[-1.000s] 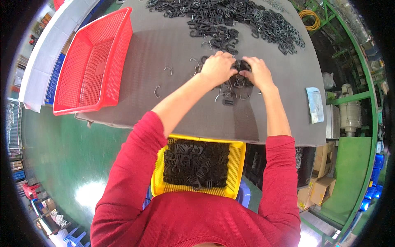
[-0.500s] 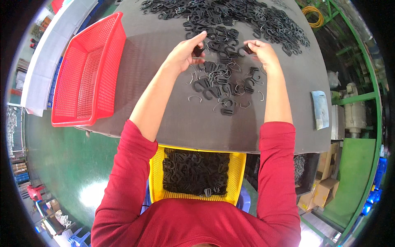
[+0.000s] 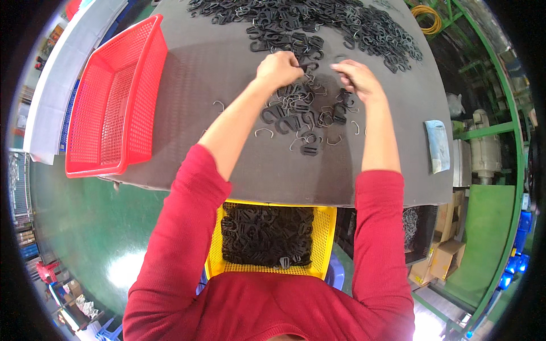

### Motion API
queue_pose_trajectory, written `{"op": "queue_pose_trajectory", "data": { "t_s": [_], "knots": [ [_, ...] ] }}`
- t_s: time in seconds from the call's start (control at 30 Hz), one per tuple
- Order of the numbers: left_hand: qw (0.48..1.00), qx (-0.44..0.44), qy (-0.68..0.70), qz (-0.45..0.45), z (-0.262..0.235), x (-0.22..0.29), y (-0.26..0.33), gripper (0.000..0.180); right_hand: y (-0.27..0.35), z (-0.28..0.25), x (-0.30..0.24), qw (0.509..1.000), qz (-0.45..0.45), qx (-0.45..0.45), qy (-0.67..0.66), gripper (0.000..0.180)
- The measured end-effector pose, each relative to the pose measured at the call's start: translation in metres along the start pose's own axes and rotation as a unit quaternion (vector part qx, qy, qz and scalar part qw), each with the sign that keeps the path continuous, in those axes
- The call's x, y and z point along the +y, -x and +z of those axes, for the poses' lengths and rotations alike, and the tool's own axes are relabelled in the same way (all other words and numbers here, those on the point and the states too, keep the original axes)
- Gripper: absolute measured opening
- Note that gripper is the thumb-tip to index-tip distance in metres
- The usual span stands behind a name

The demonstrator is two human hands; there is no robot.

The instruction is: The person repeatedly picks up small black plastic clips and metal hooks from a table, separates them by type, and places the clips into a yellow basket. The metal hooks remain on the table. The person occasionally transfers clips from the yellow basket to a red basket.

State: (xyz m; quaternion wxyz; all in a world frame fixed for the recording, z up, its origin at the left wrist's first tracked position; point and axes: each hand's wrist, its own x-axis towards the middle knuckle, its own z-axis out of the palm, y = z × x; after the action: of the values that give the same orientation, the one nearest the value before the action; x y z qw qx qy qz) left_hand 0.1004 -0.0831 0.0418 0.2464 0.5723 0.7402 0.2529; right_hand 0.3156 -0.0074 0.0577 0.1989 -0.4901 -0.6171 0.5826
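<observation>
My left hand (image 3: 280,69) is closed on a black plastic hook (image 3: 309,66), part of which sticks out past the fingertips. Across from it, my right hand (image 3: 359,78) has its fingers curled together; a dark piece shows partly under them, and motion smears its outline. Below both hands lies a loose group of black plastic hooks (image 3: 289,123) mixed with bent metal wire clips (image 3: 263,132). Farther off, a big heap of black plastic hooks (image 3: 341,23) covers the far part of the grey table (image 3: 227,165).
A red plastic basket (image 3: 108,165) stands at the table's left edge. Close to my body, a yellow basket (image 3: 327,238) holds many black plastic pieces. A light blue packet (image 3: 437,146) lies by the right edge. Below there, a dark crate (image 3: 424,241) contains metal clips.
My left hand has moved right and turned over, bringing its black hook nearer my right hand. My right hand has shifted slightly down. Wire clips now show left of the group.
</observation>
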Motion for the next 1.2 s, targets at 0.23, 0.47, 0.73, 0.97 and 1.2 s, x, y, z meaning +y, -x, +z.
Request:
{"op": "queue_pose_trajectory", "data": {
  "t_s": [0.23,0.47,0.73,0.97,1.2],
  "knots": [
    [0.749,-0.177,0.635,-0.065,-0.048,-0.017,0.028,0.034,0.04,-0.042,0.024,0.999,-0.027,0.022,-0.017,0.018],
    [0.96,-0.103,0.26,-0.02,-0.044,-0.031,0.033,0.031,0.028,-0.027,0.026,0.92,-0.064,0.025,0.386,0.038],
    [0.99,-0.095,-0.103,0.034,-0.033,-0.031,0.037,0.036,0.059,-0.05,0.006,0.978,-0.067,0.11,0.166,0.024],
    [0.996,0.027,0.068,0.05,-0.053,-0.04,0.056,0.03,0.094,-0.068,0.013,0.967,-0.081,0.224,0.092,0.016],
    [0.936,-0.276,0.155,0.158,-0.097,-0.013,0.14,0.022,0.124,-0.072,0.016,0.956,-0.037,0.273,0.104,0.016]
  ]
}}
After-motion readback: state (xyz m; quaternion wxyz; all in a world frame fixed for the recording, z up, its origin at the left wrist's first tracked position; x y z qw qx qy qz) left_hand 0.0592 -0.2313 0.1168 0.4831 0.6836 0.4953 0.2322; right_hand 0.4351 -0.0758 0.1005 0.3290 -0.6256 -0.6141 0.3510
